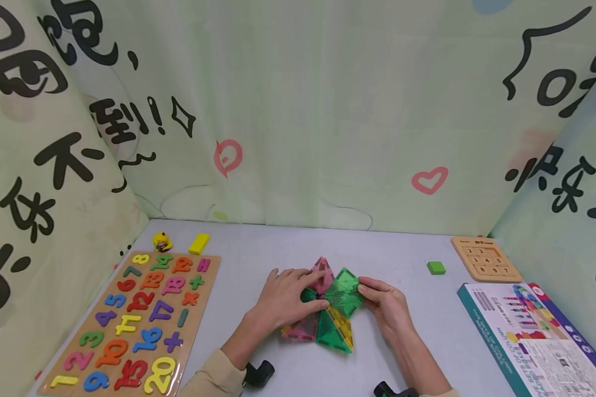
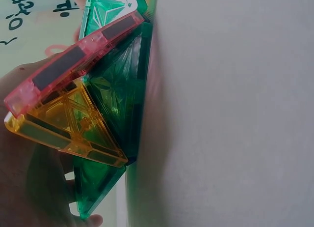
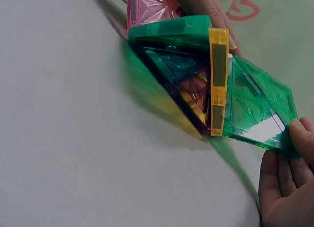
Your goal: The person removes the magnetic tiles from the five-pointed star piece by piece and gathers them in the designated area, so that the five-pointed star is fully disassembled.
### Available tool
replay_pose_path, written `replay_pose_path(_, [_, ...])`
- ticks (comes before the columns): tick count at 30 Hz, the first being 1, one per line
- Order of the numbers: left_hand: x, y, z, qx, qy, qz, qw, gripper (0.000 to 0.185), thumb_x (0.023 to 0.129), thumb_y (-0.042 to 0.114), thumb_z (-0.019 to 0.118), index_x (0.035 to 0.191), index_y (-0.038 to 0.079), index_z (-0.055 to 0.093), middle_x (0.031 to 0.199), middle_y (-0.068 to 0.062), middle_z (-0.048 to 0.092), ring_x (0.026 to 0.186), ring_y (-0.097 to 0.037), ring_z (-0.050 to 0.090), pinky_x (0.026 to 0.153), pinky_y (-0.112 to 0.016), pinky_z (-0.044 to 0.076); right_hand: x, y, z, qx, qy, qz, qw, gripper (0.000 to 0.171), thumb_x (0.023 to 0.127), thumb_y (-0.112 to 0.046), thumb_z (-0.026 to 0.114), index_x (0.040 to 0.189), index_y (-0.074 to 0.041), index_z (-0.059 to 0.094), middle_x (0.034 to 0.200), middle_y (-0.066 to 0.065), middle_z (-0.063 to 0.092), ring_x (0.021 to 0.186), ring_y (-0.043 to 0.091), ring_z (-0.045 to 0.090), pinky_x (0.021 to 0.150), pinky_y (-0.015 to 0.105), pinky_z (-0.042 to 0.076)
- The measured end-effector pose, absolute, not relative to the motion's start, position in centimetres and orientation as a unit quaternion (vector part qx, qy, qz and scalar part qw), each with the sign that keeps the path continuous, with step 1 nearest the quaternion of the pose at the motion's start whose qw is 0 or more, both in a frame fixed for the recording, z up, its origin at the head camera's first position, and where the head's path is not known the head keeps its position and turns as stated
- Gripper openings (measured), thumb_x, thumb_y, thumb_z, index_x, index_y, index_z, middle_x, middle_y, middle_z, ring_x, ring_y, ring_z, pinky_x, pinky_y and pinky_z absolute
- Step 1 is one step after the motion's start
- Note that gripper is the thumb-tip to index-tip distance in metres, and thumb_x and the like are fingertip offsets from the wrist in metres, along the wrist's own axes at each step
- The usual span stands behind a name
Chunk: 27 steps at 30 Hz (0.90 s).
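A cluster of translucent magnetic tiles stands on the white table, with triangular pieces in green, yellow and pink. My left hand holds it from the left, thumb and fingers spread around its pink tile. On the other side, my right hand pinches the outer corner of a green tile between thumb and fingers. That green tile meets the yellow tile along one edge. Dark magnet strips show in the edge of another pink tile in the left wrist view.
To the left lies a wooden board with colourful numbers. Behind it are a yellow block and a small yellow figure. On the right are a green block, a wooden number tray and a flat box. Printed curtains surround the table.
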<state>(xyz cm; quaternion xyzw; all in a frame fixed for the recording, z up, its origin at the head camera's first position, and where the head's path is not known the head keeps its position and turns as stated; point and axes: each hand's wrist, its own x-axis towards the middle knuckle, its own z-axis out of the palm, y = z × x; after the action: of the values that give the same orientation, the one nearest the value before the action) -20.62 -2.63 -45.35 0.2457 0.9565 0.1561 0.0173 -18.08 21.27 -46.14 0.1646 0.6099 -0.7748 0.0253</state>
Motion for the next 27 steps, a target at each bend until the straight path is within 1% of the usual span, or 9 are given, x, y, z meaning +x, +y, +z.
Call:
replay_pose_path(9, [-20.5,-2.8,-45.6,0.242,0.957,0.159,0.017,0.072,0.088,0.078,0.044,0.151,0.044,0.035,0.149,0.000,0.052,0.139,-0.026,0.047,0.115,-0.065,0.026,-17.7,20.4,-45.9,0.176,0.590,-0.788,0.012,0.023,0.090,0.000,0.067,0.092,-0.020,0.077,0.094,-0.010,0.070,0.094,0.002,0.068,0.088,0.019,0.054])
replay_pose_path(11, [-20.5,-2.8,-45.5,0.241,0.957,0.160,0.018,0.072,0.088,0.077,0.044,0.151,0.044,0.036,0.149,0.000,0.051,0.139,-0.026,0.047,0.115,-0.065,0.026,-17.7,20.3,-45.9,0.179,0.585,-0.791,0.009,0.022,0.091,0.000,0.067,0.093,-0.020,0.077,0.095,-0.010,0.069,0.095,0.001,0.068,0.089,0.019,0.054])
replay_pose_path(13, [-20.5,-2.8,-45.5,0.239,0.958,0.160,0.018,0.071,0.088,0.077,0.044,0.151,0.044,0.036,0.149,0.000,0.051,0.139,-0.026,0.047,0.115,-0.065,0.025,-17.7,20.2,-45.9,0.181,0.583,-0.792,0.009,0.021,0.091,-0.001,0.067,0.099,-0.018,0.076,0.098,-0.011,0.068,0.096,0.000,0.067,0.090,0.018,0.053])
replay_pose_path(16, [-20.6,-2.9,-45.6,0.239,0.958,0.160,0.016,0.072,0.088,0.078,0.044,0.151,0.043,0.037,0.149,0.000,0.051,0.139,-0.026,0.047,0.115,-0.065,0.025,-17.7,20.1,-45.8,0.187,0.576,-0.796,0.008,0.021,0.092,-0.003,0.066,0.104,-0.017,0.075,0.100,-0.011,0.067,0.097,-0.001,0.067,0.090,0.017,0.053])
replay_pose_path(18, [-20.6,-2.9,-45.6,0.239,0.957,0.161,0.014,0.072,0.088,0.079,0.043,0.151,0.044,0.037,0.149,0.000,0.052,0.139,-0.026,0.047,0.115,-0.065,0.025,-17.8,20.0,-45.8,0.191,0.568,-0.800,0.007,0.021,0.093,-0.003,0.065,0.103,-0.019,0.075,0.099,-0.011,0.067,0.097,-0.001,0.066,0.090,0.016,0.052])
replay_pose_path(20, [-20.6,-2.9,-45.6,0.240,0.957,0.162,0.012,0.072,0.088,0.079,0.043,0.150,0.044,0.037,0.149,0.001,0.052,0.138,-0.026,0.047,0.115,-0.065,0.025,-18.0,20.0,-45.8,0.196,0.558,-0.807,0.005,0.022,0.093,-0.003,0.064,0.097,-0.021,0.076,0.097,-0.011,0.068,0.096,0.000,0.067,0.091,0.017,0.052])
replay_pose_path(23, [-20.6,-2.9,-45.7,0.241,0.957,0.162,0.011,0.071,0.088,0.079,0.043,0.150,0.046,0.036,0.148,0.001,0.051,0.138,-0.026,0.047,0.115,-0.065,0.025,-18.4,20.2,-45.7,0.197,0.549,-0.812,0.002,0.023,0.094,-0.002,0.063,0.096,-0.021,0.076,0.094,-0.010,0.070,0.091,0.003,0.068,0.091,0.018,0.052])
replay_pose_path(25, [-20.6,-2.9,-45.7,0.242,0.957,0.162,0.011,0.070,0.089,0.078,0.043,0.151,0.046,0.035,0.149,0.001,0.051,0.138,-0.026,0.047,0.115,-0.065,0.025,-18.8,20.4,-45.7,0.196,0.554,-0.809,-0.005,0.023,0.094,-0.002,0.063,0.097,-0.020,0.076,0.092,-0.010,0.070,0.088,0.006,0.069,0.090,0.020,0.054])
replay_pose_path(27, [-20.6,-2.7,-45.7,0.244,0.956,0.162,0.011,0.071,0.089,0.078,0.043,0.151,0.046,0.034,0.149,0.001,0.051,0.138,-0.026,0.047,0.115,-0.065,0.025,-19.5,20.9,-45.6,0.197,0.567,-0.799,-0.021,0.020,0.094,-0.001,0.063,0.102,-0.014,0.076,0.091,-0.009,0.071,0.084,0.008,0.070,0.088,0.022,0.056])
